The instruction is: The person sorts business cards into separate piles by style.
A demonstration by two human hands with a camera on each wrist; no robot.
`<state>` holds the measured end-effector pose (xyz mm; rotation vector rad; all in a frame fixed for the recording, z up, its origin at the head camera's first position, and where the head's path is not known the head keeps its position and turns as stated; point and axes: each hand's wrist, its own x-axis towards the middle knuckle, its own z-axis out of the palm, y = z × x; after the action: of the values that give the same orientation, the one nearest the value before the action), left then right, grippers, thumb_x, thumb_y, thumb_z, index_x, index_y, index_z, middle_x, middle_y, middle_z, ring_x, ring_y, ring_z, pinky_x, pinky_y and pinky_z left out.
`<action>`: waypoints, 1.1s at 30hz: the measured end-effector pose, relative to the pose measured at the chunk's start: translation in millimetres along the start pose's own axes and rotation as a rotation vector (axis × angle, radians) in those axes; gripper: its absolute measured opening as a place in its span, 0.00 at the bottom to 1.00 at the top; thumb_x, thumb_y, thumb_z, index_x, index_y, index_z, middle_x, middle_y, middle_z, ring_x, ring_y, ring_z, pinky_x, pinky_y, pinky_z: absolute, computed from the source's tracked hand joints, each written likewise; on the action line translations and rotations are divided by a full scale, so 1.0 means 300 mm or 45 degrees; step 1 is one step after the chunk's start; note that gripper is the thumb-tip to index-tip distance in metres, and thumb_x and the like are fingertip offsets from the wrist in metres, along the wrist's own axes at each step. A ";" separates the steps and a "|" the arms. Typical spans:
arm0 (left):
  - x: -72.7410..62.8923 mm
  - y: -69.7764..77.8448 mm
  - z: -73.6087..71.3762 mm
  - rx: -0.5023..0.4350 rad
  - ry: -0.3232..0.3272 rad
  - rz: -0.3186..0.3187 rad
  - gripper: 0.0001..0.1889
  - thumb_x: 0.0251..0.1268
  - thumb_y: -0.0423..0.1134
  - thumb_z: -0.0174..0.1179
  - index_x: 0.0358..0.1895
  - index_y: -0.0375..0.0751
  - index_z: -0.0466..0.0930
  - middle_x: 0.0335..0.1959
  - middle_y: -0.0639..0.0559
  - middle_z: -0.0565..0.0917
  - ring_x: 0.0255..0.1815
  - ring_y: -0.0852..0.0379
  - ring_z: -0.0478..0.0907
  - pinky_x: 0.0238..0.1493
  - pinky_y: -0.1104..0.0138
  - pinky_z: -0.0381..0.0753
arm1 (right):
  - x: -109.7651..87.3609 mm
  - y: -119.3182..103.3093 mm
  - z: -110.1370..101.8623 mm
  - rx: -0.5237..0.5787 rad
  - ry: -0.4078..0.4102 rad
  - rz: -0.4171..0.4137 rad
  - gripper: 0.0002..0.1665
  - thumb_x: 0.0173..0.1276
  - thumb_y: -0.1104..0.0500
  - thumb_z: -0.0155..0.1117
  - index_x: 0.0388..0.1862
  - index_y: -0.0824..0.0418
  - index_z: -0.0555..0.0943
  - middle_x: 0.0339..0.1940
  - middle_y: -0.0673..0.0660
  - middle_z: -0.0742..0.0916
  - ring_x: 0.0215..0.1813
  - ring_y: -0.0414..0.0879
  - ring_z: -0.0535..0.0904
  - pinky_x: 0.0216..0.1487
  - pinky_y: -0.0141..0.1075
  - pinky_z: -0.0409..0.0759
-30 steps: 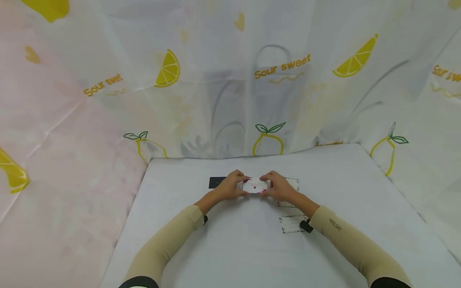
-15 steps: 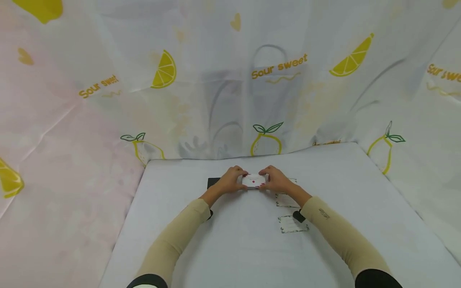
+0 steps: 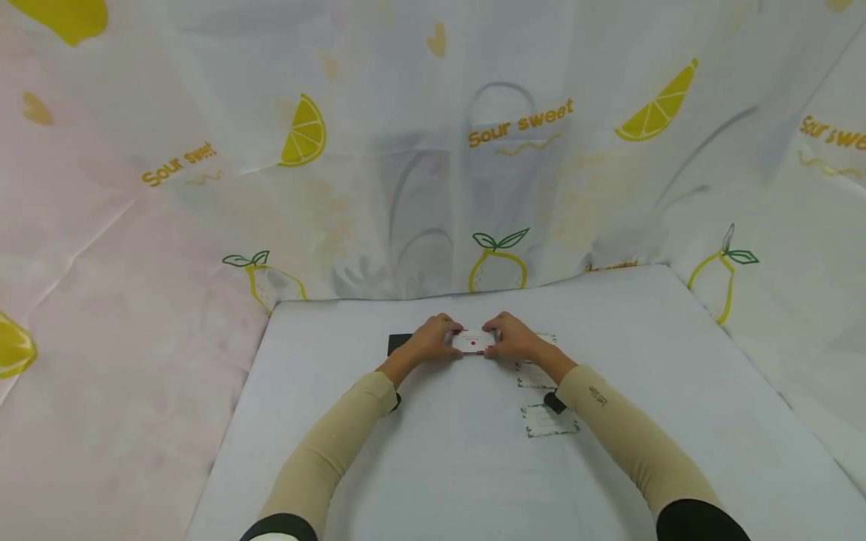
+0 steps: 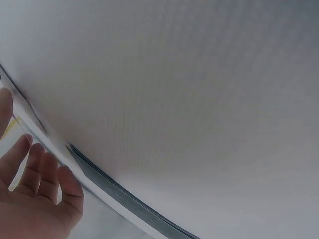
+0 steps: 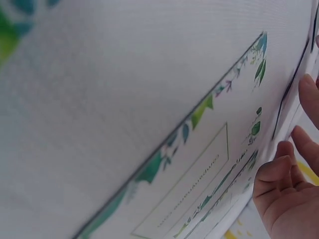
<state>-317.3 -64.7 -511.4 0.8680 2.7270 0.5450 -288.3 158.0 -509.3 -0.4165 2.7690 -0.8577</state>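
Observation:
A small white card with red corner decorations and a red dot sits at the far middle of the table. My left hand pinches its left end between thumb and fingers. At the opposite end, my right hand holds it the same way. In the left wrist view, the fingers of my left hand are bent near the far side of a black card stack. My right hand appears at the edge of the right wrist view, beyond a leaf-bordered white card.
The black stack lies left of the white card, partly covered by my left hand. Leaf-bordered cards lie in a column on the right: a near one, a middle one and a far one. A lemon-print curtain hangs behind the table.
Both hands have moved the white card slightly away from the person, and it looks flatter than before. The head view has shifted a little. The other cards stay in place.

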 end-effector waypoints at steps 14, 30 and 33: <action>0.003 0.002 0.021 -0.055 -0.047 -0.085 0.28 0.59 0.45 0.71 0.63 0.44 0.79 0.60 0.45 0.75 0.61 0.49 0.72 0.65 0.52 0.70 | -0.002 -0.005 0.010 0.001 -0.008 0.009 0.31 0.58 0.55 0.77 0.59 0.65 0.81 0.56 0.62 0.78 0.47 0.49 0.74 0.54 0.46 0.75; 0.023 -0.001 0.018 -0.014 -0.070 -0.085 0.29 0.58 0.46 0.72 0.63 0.44 0.78 0.61 0.45 0.75 0.62 0.48 0.72 0.65 0.51 0.71 | 0.006 -0.002 0.014 -0.038 -0.013 0.054 0.31 0.57 0.54 0.77 0.59 0.64 0.80 0.57 0.61 0.78 0.57 0.53 0.75 0.65 0.49 0.72; 0.024 0.000 0.018 -0.017 -0.067 -0.096 0.29 0.57 0.45 0.72 0.63 0.43 0.78 0.61 0.45 0.75 0.62 0.48 0.72 0.65 0.52 0.71 | 0.007 -0.002 0.017 -0.043 -0.008 0.066 0.31 0.57 0.54 0.77 0.58 0.64 0.80 0.57 0.61 0.78 0.58 0.53 0.75 0.66 0.49 0.71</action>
<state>-321.3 -58.9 -517.1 0.7623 2.6930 0.5181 -288.7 154.1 -513.2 -0.3514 2.7788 -0.7975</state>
